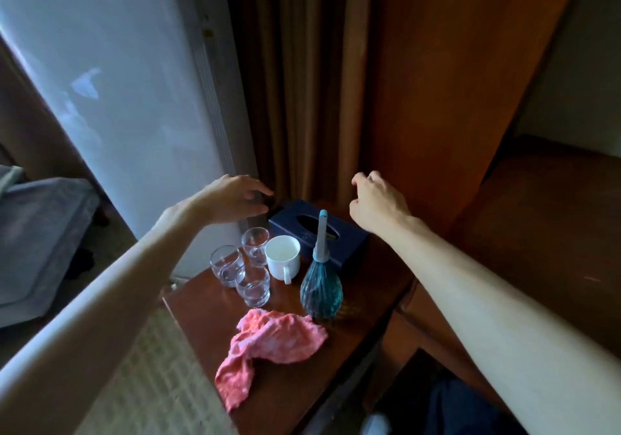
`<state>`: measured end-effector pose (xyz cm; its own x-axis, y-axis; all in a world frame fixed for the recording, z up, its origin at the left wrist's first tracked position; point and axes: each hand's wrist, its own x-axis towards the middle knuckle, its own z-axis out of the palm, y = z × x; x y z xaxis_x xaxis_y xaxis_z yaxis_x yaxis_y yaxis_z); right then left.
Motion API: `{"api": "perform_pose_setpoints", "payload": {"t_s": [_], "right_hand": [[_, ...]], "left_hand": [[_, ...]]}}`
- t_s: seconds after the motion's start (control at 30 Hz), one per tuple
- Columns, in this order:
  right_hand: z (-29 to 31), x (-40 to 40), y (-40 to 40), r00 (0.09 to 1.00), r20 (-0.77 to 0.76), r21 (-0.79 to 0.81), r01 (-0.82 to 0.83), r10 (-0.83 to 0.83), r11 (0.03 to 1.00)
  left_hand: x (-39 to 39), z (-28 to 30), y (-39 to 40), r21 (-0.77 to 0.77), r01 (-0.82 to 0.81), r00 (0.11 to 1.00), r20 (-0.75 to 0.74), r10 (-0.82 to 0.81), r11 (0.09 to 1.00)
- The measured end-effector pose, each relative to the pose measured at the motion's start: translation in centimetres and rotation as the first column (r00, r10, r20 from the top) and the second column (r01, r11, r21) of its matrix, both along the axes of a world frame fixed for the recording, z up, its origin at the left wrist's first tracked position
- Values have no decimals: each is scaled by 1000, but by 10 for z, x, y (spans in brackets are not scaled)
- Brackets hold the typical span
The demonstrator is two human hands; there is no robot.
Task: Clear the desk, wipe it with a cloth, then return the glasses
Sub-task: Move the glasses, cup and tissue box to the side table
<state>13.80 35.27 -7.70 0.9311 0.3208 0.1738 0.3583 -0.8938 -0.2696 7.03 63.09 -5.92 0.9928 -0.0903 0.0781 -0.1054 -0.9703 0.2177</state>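
Both the left hand and right hand hover open and empty over the tissue box. The three glasses crowd just beside it; lifting it carelessly could topple them or the blue bottle.

We find no text we can read. The tissue box bears a small embossed mark beside its slot, too dim for us to make out.
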Motion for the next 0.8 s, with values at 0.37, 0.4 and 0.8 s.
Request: {"api": "perform_pose_setpoints", "payload": {"t_s": [0.37, 0.4, 0.8], "right_hand": [[-84, -164, 26, 842, 206, 107, -525, 498, 844], [-102, -172, 31, 835, 174, 92, -541, 522, 836], [-206, -169, 100, 932, -255, -121, -296, 258, 948]], "left_hand": [[-195, -161, -37, -69, -200, 977, -88, 194, 977], [-204, -178, -37, -116, -246, 966, -107, 234, 962], [-202, -267, -20, -163, -357, 923, -213, 321, 920]]}}
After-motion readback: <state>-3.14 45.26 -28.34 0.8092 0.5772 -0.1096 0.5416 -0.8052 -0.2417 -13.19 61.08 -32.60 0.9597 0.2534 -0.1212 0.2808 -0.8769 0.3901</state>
